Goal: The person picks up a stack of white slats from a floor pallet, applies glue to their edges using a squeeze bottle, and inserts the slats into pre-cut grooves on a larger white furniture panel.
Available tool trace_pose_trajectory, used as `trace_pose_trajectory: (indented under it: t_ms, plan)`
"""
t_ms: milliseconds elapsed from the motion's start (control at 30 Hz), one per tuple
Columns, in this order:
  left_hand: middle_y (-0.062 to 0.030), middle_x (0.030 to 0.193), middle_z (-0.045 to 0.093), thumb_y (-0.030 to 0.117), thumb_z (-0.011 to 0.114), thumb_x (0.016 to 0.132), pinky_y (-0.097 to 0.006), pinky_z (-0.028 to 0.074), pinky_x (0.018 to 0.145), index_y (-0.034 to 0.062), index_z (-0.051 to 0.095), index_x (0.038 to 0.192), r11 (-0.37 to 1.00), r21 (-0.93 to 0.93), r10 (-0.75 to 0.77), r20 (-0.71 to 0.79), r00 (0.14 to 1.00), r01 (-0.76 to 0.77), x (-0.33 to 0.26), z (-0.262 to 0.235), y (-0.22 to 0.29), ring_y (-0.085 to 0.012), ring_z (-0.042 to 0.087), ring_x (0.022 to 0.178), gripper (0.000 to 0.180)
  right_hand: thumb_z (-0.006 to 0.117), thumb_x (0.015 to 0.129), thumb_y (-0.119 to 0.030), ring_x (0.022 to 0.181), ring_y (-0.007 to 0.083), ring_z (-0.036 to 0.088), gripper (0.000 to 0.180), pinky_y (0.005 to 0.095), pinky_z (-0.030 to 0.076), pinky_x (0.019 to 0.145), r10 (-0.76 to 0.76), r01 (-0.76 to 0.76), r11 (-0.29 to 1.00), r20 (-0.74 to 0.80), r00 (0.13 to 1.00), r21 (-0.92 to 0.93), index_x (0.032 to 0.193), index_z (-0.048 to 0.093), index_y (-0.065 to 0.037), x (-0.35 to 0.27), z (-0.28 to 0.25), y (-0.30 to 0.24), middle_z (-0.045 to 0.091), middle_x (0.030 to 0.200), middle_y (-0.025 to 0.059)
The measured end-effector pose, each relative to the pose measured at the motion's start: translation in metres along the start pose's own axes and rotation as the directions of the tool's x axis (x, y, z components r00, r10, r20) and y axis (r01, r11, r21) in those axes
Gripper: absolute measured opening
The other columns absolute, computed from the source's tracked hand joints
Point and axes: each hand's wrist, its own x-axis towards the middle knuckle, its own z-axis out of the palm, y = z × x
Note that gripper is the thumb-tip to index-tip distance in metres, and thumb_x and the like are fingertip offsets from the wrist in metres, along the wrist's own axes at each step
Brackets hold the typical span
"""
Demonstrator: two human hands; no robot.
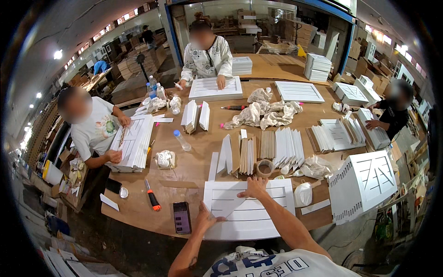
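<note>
A white grooved panel [249, 226] lies in front of me at the table's near edge, apparently on top of others. My left hand [207, 216] holds its left edge, with the thumb stretched across the face and the fingers along the side. At the far edge, my right hand [255, 188] grips with its fingers bent over the rim and its thumb on the face. The fingertips there are partly hidden. Beyond the right hand stands a roll of brown tape [265, 169]. A phone [182, 218] lies left of the panel, near my left hand.
An orange-handled cutter [152, 197] and a bottle [182, 140] lie to the left. Upright white strips [289, 148] and crumpled cloths [263, 113] fill the middle. Stacked panels [362, 184] stand right. Co-workers [99, 124] handle panels at the left, far and right sides.
</note>
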Motion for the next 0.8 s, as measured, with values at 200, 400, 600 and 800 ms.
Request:
trace_pose_trajectory:
  t_ms: [200, 400, 600, 800]
  plan:
    - [-0.0251, 0.130, 0.042, 0.037, 0.094, 0.050, -0.042, 0.038, 0.104, -0.0065, 0.028, 0.132, 0.991, -0.108, -0.068, 0.052, 0.996, 0.073, -0.007, -0.029, 0.041, -0.0380, 0.041, 0.125, 0.114, 0.077, 0.054, -0.069, 0.128, 0.0397, 0.041, 0.097, 0.0663, 0.018, 0.105, 0.009, -0.009, 1.000, 0.031, 0.999, -0.022, 0.121, 0.057, -0.003, -0.001, -0.003, -0.001, 0.051, 0.134, 0.0225]
    - [-0.0238, 0.128, 0.045, 0.037, 0.094, 0.051, -0.044, 0.038, 0.103, -0.0040, 0.035, 0.133, 0.988, -0.148, 0.036, -0.015, 0.999, -0.038, 0.002, -0.013, 0.028, -0.0391, 0.044, 0.120, 0.109, 0.075, 0.055, -0.069, 0.127, 0.0369, 0.042, 0.095, 0.0648, 0.022, 0.104, 0.029, -0.028, 0.999, 0.012, 1.000, -0.024, 0.123, 0.056, -0.005, -0.002, -0.004, 0.004, 0.053, 0.130, 0.0192]
    - [-0.0249, 0.133, 0.044, 0.039, 0.093, 0.049, -0.041, 0.033, 0.107, -0.0049, 0.034, 0.135, 0.961, -0.269, 0.057, -0.058, 0.997, -0.070, 0.004, 0.001, -0.006, -0.0386, 0.041, 0.126, 0.113, 0.072, 0.055, -0.075, 0.123, 0.0318, 0.048, 0.095, 0.0589, 0.031, 0.099, 0.025, -0.026, 0.991, -0.010, 1.000, -0.129, 0.122, 0.056, -0.009, 0.000, -0.002, -0.008, 0.058, 0.123, 0.0136]
    - [-0.0274, 0.139, 0.039, 0.036, 0.094, 0.049, -0.041, 0.032, 0.109, -0.0082, 0.026, 0.140, 0.992, -0.112, -0.055, -0.021, 0.998, 0.052, -0.001, -0.005, 0.023, -0.0403, 0.038, 0.129, 0.122, 0.074, 0.053, -0.073, 0.121, 0.0335, 0.049, 0.093, 0.0613, 0.028, 0.099, 0.034, -0.035, 0.996, -0.019, 0.999, -0.085, 0.119, 0.057, -0.008, -0.003, 0.001, 0.001, 0.059, 0.120, 0.0151]
